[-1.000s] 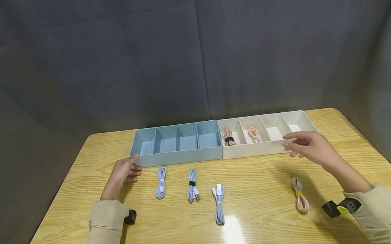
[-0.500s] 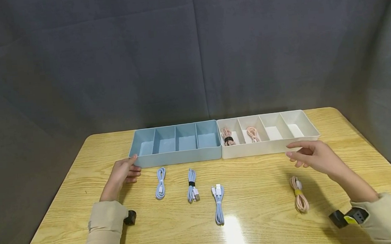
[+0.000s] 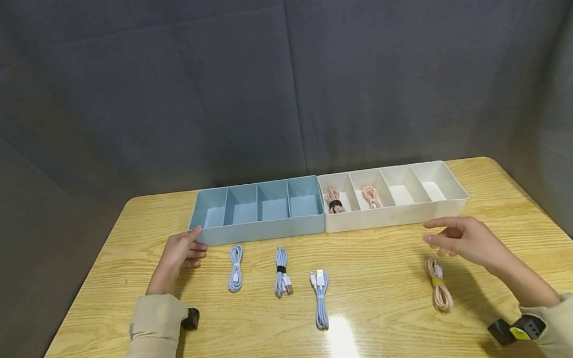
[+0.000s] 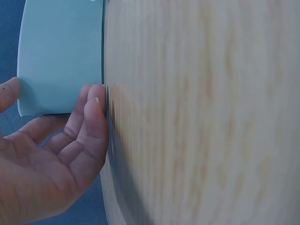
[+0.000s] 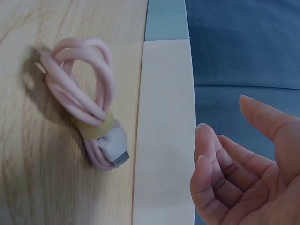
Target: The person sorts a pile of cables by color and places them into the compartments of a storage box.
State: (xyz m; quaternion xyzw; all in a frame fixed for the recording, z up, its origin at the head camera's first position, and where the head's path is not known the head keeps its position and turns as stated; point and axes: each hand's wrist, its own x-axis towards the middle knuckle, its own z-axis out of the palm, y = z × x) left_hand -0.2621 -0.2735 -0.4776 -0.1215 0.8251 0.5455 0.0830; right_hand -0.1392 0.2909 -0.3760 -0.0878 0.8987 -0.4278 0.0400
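Observation:
At the left front corner of the blue divided tray (image 3: 265, 230), my left hand (image 3: 178, 254) holds the end, thumb at the rim. The left wrist view shows this hand (image 4: 56, 154) with its other fingers low against the tray (image 4: 61, 51), partly hidden behind it. My right hand (image 3: 465, 239) hovers, fingers loosely bent and holding nothing, before the white divided tray (image 3: 394, 216). Nearest to it on the table is a coiled pink USB cable (image 3: 441, 295) with a yellow tie, seen closely in the right wrist view as a pink cable (image 5: 79, 93) with a grey-white plug.
Three coiled light-blue cables lie before the trays: a left cable (image 3: 235, 268), a middle cable (image 3: 281, 273) with a black tie, and a right cable (image 3: 321, 304). Inside the white tray are a black-tied pink cable (image 3: 334, 200) and another pink cable (image 3: 370, 196). A dark curtain (image 3: 280, 90) hangs behind.
My right hand has drawn back from the white tray's front edge, toward me and slightly right, nearer the pink cable on the table. The left hand stays at the blue tray's corner.

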